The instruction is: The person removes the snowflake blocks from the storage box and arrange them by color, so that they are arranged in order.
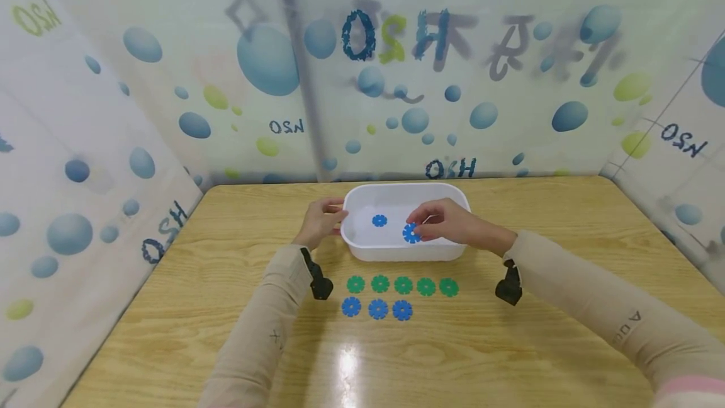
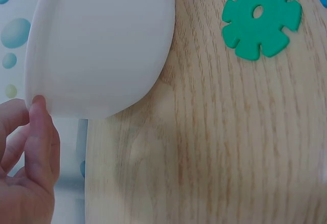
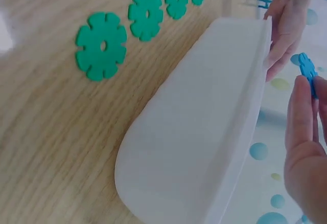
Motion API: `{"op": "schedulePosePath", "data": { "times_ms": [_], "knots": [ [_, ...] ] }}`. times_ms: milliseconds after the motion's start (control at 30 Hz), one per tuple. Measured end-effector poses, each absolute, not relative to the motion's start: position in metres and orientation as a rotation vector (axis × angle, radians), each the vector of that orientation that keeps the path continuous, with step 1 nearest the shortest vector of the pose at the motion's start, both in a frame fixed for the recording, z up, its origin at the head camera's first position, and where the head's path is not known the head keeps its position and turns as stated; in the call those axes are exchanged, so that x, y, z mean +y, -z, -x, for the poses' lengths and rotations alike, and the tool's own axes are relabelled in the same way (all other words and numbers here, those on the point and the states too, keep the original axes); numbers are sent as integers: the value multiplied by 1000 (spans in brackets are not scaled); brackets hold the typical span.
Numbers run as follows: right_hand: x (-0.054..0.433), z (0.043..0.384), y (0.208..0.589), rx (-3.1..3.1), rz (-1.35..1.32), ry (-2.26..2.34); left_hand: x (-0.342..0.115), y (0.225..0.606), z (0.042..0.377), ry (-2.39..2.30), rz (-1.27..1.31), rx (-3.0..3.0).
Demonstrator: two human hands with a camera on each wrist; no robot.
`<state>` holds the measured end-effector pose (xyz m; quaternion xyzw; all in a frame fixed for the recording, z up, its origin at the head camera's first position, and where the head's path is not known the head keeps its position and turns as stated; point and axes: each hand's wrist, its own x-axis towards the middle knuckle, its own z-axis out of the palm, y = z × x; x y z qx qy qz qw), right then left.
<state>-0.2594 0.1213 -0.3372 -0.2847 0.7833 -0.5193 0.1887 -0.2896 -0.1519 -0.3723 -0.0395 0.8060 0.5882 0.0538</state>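
A white plastic tub (image 1: 404, 255) stands on the table. At its left end, my left hand (image 1: 318, 224) grips the rim, the thumb on the edge and the fingers against the outside wall. My right hand (image 1: 450, 222) pinches a blue notched snowflake disc (image 1: 411, 234) between thumb and fingertips over the tub's right half. In the right wrist view, that disc (image 3: 307, 66) appears nearly edge-on above the rim. One more blue disc (image 1: 379, 220) lies inside the tub, left of centre.
In front of the tub, several green notched discs (image 1: 403, 285) lie in a row. Closer to me is a shorter row of three blue discs (image 1: 378, 309). The wooden table (image 1: 510, 351) meets a patterned curtain (image 1: 351, 80) at the back.
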Motion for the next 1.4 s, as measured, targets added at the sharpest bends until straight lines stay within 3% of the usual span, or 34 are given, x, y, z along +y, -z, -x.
{"op": "schedulePosePath", "data": {
  "times_ms": [467, 933, 1400],
  "knots": [
    [131, 219, 368, 2072, 1071, 1392, -153, 372, 289, -1788, 126, 2434],
    [135, 208, 405, 2162, 1049, 1302, -153, 371, 289, -1772, 130, 2436],
    [133, 199, 404, 2286, 1049, 1184, -152, 372, 291, -1774, 143, 2435]
  ]
}}
